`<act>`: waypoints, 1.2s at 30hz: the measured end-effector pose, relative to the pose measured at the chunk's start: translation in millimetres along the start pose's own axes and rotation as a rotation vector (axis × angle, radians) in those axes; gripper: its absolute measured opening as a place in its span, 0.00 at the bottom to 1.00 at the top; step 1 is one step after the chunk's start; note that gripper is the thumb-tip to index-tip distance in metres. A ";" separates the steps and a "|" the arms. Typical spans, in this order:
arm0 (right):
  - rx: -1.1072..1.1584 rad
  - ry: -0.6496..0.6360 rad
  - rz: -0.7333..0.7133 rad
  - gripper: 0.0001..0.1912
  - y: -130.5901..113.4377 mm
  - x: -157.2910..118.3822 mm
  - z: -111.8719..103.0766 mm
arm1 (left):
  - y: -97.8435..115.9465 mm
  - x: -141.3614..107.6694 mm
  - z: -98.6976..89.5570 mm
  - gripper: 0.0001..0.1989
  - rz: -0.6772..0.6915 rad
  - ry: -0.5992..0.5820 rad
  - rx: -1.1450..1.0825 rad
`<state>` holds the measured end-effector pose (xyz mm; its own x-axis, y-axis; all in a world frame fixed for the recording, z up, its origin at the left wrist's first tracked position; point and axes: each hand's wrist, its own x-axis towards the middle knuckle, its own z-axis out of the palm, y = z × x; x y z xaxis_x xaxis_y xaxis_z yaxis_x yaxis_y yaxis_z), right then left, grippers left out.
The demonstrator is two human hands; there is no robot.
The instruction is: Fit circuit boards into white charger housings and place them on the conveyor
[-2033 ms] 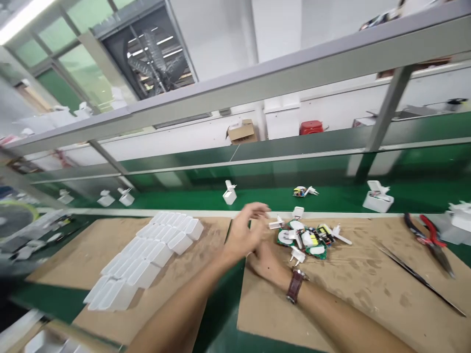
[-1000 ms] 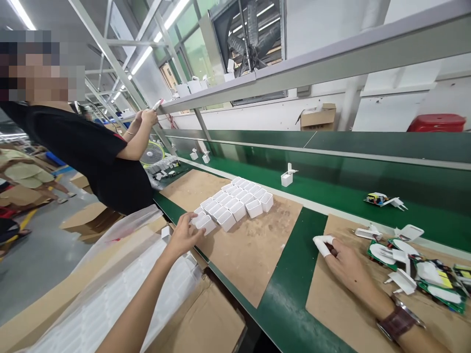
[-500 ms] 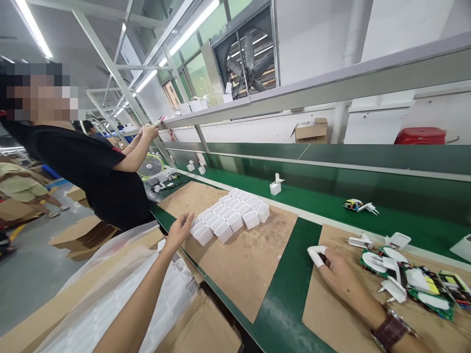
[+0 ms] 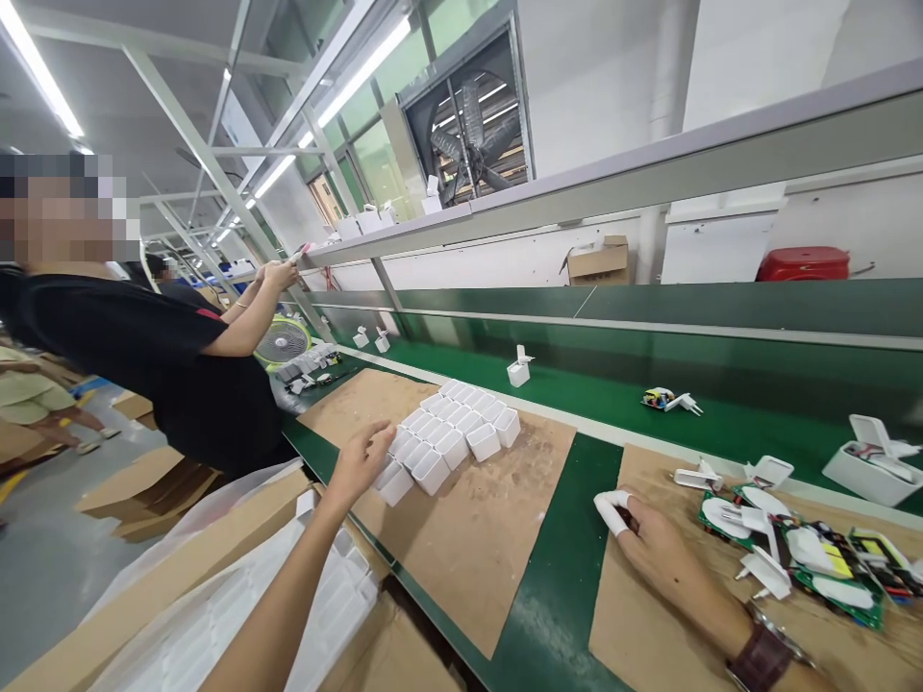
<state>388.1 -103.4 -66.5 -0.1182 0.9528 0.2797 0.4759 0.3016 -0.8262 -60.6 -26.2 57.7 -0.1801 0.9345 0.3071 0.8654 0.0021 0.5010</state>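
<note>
Several open white plastic cases stand in close rows on a brown cardboard sheet. My left hand is at the near left end of these rows, fingers bent; whether it grips a case is hidden. My right hand, with white covers on its fingertips and a watch on the wrist, rests at the left edge of a second cardboard sheet. Its thumb and fingers are curled close together, and nothing clear shows between them. Right of it lie several green circuit boards with white plug parts.
Below my left arm is a carton lined with plastic, full of white cases. On the green belt are a white case with a plug and a circuit board. A person in black stands at the left.
The view has shifted slightly, and a white case with a plug has come further into view on the right of the belt. My left hand has moved slightly over the near cases.
</note>
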 end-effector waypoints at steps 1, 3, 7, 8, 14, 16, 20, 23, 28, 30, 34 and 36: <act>-0.011 -0.010 0.002 0.14 -0.2 0.2 -0.1 | 10.6 -3.7 1.7 0.33 0.093 -0.018 0.010; -0.034 -0.023 0.000 0.13 -0.8 0.8 -0.6 | 32.2 -9.2 12.6 0.26 0.333 -0.062 0.042; -0.054 -0.015 -0.050 0.13 -4.2 2.2 -2.5 | 68.6 -12.0 55.6 0.18 0.614 -0.091 0.201; -0.058 -0.009 -0.061 0.13 -5.6 2.6 -3.2 | 76.8 -12.0 67.0 0.14 0.628 -0.081 0.253; -0.083 0.016 -0.085 0.13 -14.8 6.1 -7.2 | 136.1 -29.2 112.0 0.08 0.798 -0.033 0.154; -0.087 0.027 -0.083 0.13 -16.6 7.6 -8.0 | 156.7 -41.2 124.7 0.07 0.866 -0.093 0.011; -0.096 0.056 -0.075 0.12 -17.5 9.7 -7.5 | 182.6 -59.7 157.6 0.09 0.906 -0.103 -0.190; -0.122 0.057 -0.058 0.12 -20.5 9.6 -8.0 | 185.5 -67.1 177.4 0.12 0.898 -0.099 -0.294; -0.262 -0.100 -0.040 0.09 -34.3 16.6 -32.3 | 175.2 -75.0 185.1 0.04 0.838 -0.196 -0.384; -0.379 -0.154 -0.076 0.08 -36.0 22.2 -50.8 | 171.1 -76.8 183.8 0.13 0.795 -0.222 -0.416; -0.699 -0.030 -0.103 0.09 -14.1 26.0 -82.8 | 166.5 -84.1 178.4 0.25 0.718 -0.299 -0.477; -0.790 0.024 -0.076 0.15 10.7 25.4 -90.8 | 165.5 -88.8 176.4 0.28 0.702 -0.373 -0.501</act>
<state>469.3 -79.2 -23.8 -0.1604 0.9269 0.3393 0.9459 0.2426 -0.2155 181.2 -46.0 -29.4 0.5437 0.7174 0.4356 0.4011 -0.6780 0.6160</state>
